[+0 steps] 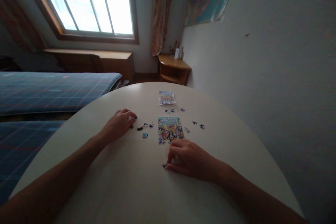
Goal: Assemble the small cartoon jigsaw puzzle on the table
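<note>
On the white round table, a partly assembled jigsaw puzzle with a colourful crowded picture lies flat, its near edge uneven. My right hand is just below that edge, thumb and fingers pinched on a small puzzle piece. To the left, my left hand rests with fingers curled, its fingertips on a dark puzzle piece. Close beside it are several loose pieces, among them a blue one and a black one. The right hand covers part of the puzzle's lower right corner.
A small printed picture packet lies beyond the puzzle. More loose pieces are scattered right of the puzzle and above it. Beds with blue plaid covers stand left of the table; a wall rises at the right.
</note>
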`<state>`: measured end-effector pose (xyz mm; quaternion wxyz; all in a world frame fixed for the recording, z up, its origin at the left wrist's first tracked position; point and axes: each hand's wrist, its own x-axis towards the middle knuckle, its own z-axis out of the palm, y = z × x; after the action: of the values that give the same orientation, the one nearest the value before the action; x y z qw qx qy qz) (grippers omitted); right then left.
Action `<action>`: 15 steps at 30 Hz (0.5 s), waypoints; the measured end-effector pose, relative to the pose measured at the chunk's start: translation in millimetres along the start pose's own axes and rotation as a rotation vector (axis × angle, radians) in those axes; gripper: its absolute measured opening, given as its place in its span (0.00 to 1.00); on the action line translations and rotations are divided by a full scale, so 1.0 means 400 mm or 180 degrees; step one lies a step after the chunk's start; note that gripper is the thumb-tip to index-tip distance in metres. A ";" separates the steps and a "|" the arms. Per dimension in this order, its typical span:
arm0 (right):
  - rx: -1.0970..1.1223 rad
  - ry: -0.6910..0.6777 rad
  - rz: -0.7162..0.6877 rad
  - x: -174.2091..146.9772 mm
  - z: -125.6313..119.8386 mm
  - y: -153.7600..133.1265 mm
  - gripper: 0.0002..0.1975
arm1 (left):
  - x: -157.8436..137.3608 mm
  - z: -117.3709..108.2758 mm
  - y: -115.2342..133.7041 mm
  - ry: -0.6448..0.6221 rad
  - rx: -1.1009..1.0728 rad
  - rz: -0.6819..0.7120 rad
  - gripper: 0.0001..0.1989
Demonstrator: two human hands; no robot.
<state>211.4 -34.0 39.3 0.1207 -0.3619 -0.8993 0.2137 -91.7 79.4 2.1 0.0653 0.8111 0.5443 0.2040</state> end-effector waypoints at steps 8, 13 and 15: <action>0.0004 0.0004 -0.0010 0.001 0.003 0.001 0.09 | 0.003 0.005 -0.002 -0.0021 -0.0171 -0.0069 0.12; -0.0052 0.0019 -0.0068 0.000 0.004 0.000 0.10 | 0.001 0.001 0.003 0.0062 -0.0342 -0.0318 0.14; -0.0069 0.0088 -0.0058 0.000 0.006 0.002 0.10 | 0.002 -0.005 0.012 0.0072 -0.0474 -0.0400 0.14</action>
<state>210.8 -34.2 36.7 0.1311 -0.3578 -0.9031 0.1979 -88.1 77.8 5.7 0.1319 0.7659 0.5782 0.2485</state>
